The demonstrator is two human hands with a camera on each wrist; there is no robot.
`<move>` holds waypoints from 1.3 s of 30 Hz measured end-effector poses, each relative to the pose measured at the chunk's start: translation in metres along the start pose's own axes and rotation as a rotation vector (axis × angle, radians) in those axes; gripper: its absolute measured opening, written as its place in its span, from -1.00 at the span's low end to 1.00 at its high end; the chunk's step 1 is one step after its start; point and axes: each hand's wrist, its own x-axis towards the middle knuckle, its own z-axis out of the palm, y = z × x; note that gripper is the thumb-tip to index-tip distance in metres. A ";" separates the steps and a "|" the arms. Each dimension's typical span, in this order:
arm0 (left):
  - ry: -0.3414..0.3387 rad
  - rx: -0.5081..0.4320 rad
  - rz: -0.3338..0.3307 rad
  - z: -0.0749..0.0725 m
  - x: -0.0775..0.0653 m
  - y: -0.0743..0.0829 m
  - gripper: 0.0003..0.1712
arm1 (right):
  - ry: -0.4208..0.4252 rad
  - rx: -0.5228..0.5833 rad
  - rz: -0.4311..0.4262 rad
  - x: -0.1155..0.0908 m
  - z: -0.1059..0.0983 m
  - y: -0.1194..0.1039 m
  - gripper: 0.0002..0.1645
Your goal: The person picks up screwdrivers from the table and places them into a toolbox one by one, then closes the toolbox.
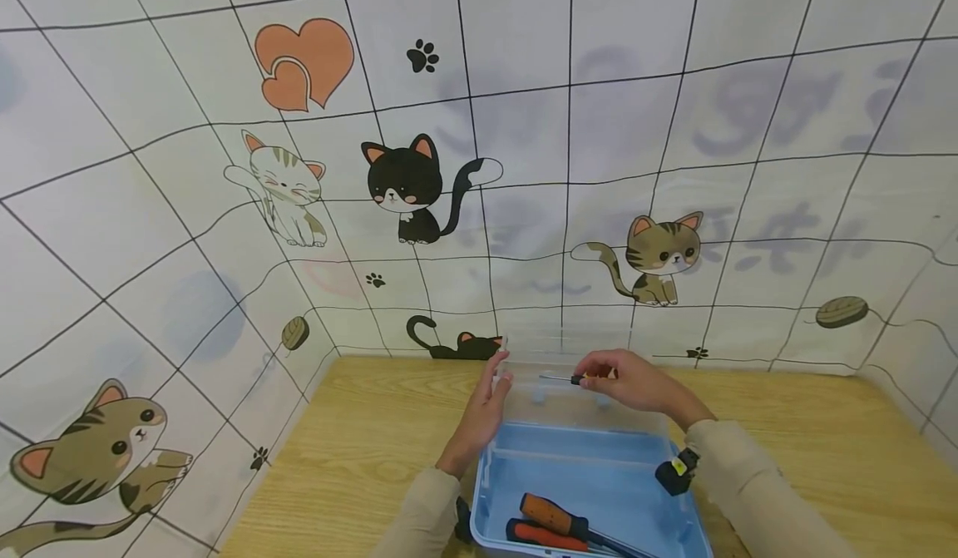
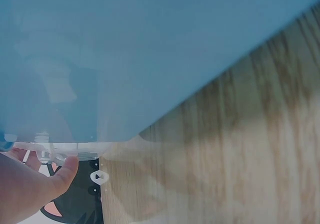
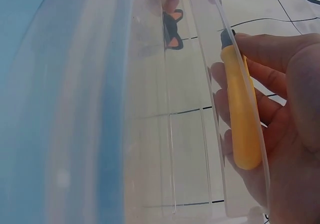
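A light blue box (image 1: 572, 466) stands on the table with its clear lid (image 1: 557, 414) raised at the back. My left hand (image 1: 480, 415) pinches the lid's left edge between thumb and fingers, which the left wrist view also shows. In my right hand (image 1: 629, 382) is a small screwdriver (image 3: 241, 109) with a yellow handle; its thin shaft points left, in front of the lid in the head view. Inside the box lie a screwdriver with an orange-brown handle (image 1: 552, 513) and a tool with a red handle (image 1: 546, 535), partly cut off by the frame.
The wood-grain table (image 1: 374, 450) reaches out on both sides of the box. Behind it hangs a white gridded backdrop (image 1: 524, 142) printed with cats. A black wrist device (image 1: 677, 471) sits under the right sleeve, over the box's right rim.
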 end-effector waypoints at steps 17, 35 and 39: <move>-0.003 0.011 0.003 0.000 0.002 -0.002 -0.49 | -0.008 0.005 0.018 -0.001 0.000 0.002 -0.78; 0.005 -0.009 -0.007 -0.001 0.001 -0.003 -0.49 | 0.038 0.016 0.010 -0.003 0.000 -0.001 -0.81; -0.001 -0.013 -0.015 -0.002 0.000 -0.002 -0.48 | 0.054 0.011 0.013 -0.004 0.000 -0.001 -0.83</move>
